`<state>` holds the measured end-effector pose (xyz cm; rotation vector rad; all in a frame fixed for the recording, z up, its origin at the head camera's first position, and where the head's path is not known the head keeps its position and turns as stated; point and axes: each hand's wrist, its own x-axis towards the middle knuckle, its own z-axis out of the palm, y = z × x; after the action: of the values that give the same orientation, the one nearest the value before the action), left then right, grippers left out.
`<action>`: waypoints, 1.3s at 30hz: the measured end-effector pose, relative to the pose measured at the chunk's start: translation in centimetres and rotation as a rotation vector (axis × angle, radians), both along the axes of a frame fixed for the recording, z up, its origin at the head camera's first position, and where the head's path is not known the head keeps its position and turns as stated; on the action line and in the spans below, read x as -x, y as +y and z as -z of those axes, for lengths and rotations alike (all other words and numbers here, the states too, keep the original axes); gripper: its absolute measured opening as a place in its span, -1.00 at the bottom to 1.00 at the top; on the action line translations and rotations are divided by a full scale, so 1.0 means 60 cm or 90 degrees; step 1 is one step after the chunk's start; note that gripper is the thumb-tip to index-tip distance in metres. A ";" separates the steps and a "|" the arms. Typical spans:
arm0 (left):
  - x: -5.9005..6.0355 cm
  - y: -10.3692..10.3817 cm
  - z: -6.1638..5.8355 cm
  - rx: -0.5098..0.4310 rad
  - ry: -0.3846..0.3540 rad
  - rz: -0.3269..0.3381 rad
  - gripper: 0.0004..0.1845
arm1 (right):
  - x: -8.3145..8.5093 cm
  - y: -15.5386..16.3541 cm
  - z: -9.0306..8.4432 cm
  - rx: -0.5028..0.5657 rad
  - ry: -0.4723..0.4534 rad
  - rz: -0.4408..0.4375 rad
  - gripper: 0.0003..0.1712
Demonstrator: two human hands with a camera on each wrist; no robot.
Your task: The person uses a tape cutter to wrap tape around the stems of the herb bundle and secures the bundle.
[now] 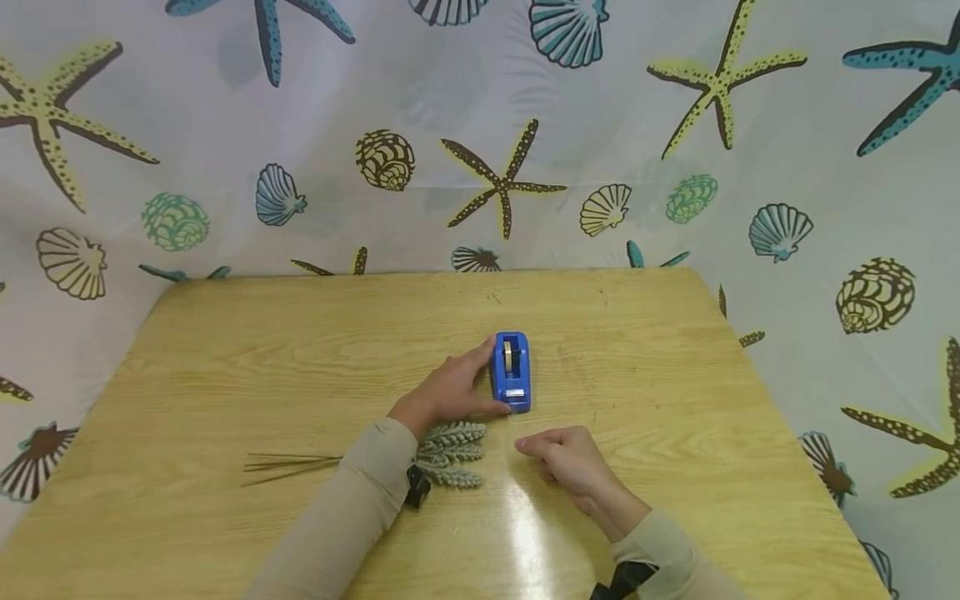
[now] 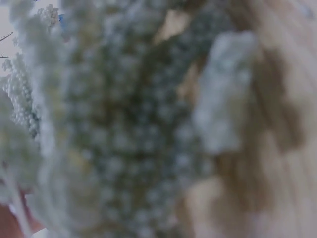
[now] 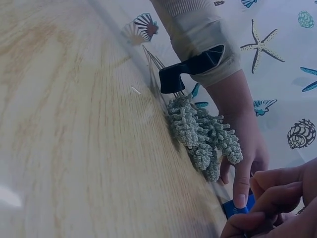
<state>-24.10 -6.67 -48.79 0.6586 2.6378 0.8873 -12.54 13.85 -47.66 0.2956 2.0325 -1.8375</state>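
A blue tape dispenser point(image 1: 515, 396) with a roll of tape stands near the middle of the wooden table. My left hand point(image 1: 447, 389) holds it from the left, thumb at its near end and fingers along its far left side. Closer to me, my right hand point(image 1: 572, 462) is raised with its fingers curled and thumb against the index finger; I see nothing between them. A bunch of grey-green artificial sprigs point(image 1: 457, 454) lies under my left wrist, its thin brown stems point(image 1: 292, 467) pointing left. Blurred sprigs point(image 2: 124, 124) fill most of the left wrist view.
The light wooden table point(image 1: 637, 350) reaches back to a white cloth point(image 1: 420, 225) printed with shells and starfish. That cloth also hangs along both sides. Black camera mounts sit on both wrists, the left one point(image 1: 417, 486) right beside the sprigs.
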 end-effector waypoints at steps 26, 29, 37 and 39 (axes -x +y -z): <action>0.002 0.000 -0.003 0.024 0.007 -0.002 0.28 | -0.006 0.001 -0.009 -0.090 0.027 -0.026 -0.74; 0.000 0.001 -0.006 0.032 -0.007 -0.010 0.28 | -0.002 -0.002 -0.009 -0.134 0.034 -0.033 -0.77; -0.011 0.005 -0.015 0.048 -0.041 -0.030 0.28 | 0.007 -0.004 0.001 -0.187 0.015 -0.053 -0.81; -0.012 0.006 -0.016 0.048 -0.043 -0.031 0.28 | 0.009 -0.004 0.002 -0.194 0.011 -0.054 -0.81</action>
<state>-23.37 -6.30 -47.81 0.5380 2.6226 0.8034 -13.05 13.62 -47.80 0.2707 2.2990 -1.4833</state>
